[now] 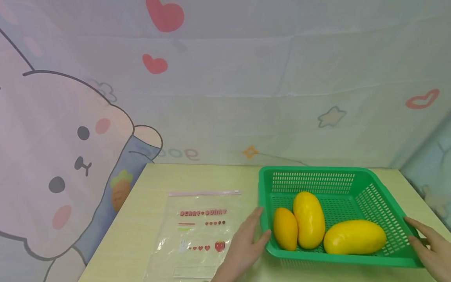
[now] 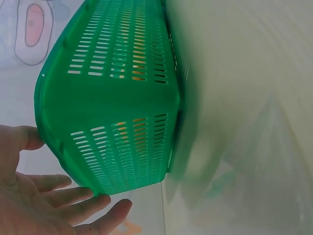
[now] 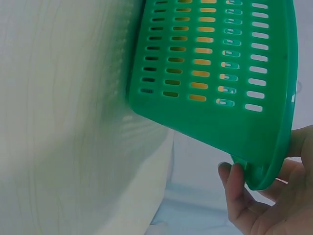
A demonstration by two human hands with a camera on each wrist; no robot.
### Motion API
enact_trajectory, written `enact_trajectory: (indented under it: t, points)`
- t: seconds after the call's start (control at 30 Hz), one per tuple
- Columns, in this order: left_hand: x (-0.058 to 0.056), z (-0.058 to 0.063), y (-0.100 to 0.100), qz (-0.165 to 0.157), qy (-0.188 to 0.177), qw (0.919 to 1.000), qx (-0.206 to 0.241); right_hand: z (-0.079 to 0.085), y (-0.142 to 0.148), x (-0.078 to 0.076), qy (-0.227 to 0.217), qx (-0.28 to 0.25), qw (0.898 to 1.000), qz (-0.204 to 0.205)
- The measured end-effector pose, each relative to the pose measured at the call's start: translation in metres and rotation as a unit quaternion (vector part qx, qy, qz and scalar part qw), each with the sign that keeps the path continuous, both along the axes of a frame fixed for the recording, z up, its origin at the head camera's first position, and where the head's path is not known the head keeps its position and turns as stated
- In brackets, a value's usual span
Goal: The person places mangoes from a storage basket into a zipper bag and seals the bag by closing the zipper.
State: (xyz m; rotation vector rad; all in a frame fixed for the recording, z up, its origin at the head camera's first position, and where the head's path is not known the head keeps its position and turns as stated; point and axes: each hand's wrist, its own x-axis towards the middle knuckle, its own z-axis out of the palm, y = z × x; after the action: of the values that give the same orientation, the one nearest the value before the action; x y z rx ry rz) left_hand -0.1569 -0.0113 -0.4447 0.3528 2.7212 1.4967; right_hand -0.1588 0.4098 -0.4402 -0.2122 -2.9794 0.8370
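Note:
In the head view a green plastic basket (image 1: pixel 310 257) stands at the right of the table. Inside it lie a smaller orange-yellow mango (image 1: pixel 285 229) and two larger yellow mango-like fruits, one lengthwise (image 1: pixel 309 220) and one crosswise (image 1: pixel 354 237). My left hand (image 1: pixel 246 244) is at the basket's left side; in the left wrist view its thumb and rather straight, spread fingers (image 2: pixel 80 211) meet the rim. On the opposite side my right hand (image 1: pixel 431 244) grips the rim, with curled fingers (image 3: pixel 236 188) at its outer edge in the right wrist view.
A clear zip bag (image 1: pixel 201 235) printed with a bunny, hearts and a strawberry lies flat left of the basket, partly behind my left forearm. The pale wooden table (image 1: pixel 130 235) ends at a hanging cartoon-printed cloth (image 1: pixel 225 117).

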Motion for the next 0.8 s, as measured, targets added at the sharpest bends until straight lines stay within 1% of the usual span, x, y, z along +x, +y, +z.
enact_trajectory:
  t: [0.07, 0.17, 0.3, 0.4, 0.47, 0.6, 0.67, 0.8]
  points:
    - [0.000, 0.002, -0.002, 0.002, 0.000, 1.0000, -0.005, 0.002, 0.001, -0.003, -0.021, 0.003, 1.000, 0.006]
    - [-0.001, 0.005, -0.006, 0.005, -0.002, 0.9999, -0.011, 0.005, 0.001, -0.006, -0.027, 0.024, 0.999, 0.008]
    - [-0.003, 0.007, -0.010, 0.009, 0.004, 0.9997, -0.024, 0.008, -0.003, -0.005, 0.012, 0.069, 0.998, 0.002]
    - [-0.005, 0.008, -0.013, 0.015, 0.014, 0.9994, -0.028, 0.011, -0.006, -0.006, 0.043, 0.108, 0.993, -0.001]
    - [-0.006, 0.009, -0.015, 0.019, 0.017, 0.9992, -0.030, 0.013, -0.008, -0.008, 0.053, 0.122, 0.991, 0.001]
    - [-0.008, 0.011, -0.019, 0.026, 0.020, 0.9987, -0.039, 0.017, -0.014, -0.012, 0.074, 0.120, 0.990, 0.013]
    - [-0.008, 0.011, -0.021, 0.026, 0.023, 0.9983, -0.047, 0.019, -0.018, -0.014, 0.094, 0.110, 0.989, 0.026]
    - [-0.008, 0.012, -0.026, 0.020, 0.029, 0.9976, -0.060, 0.025, -0.026, -0.015, 0.117, 0.103, 0.986, 0.053]
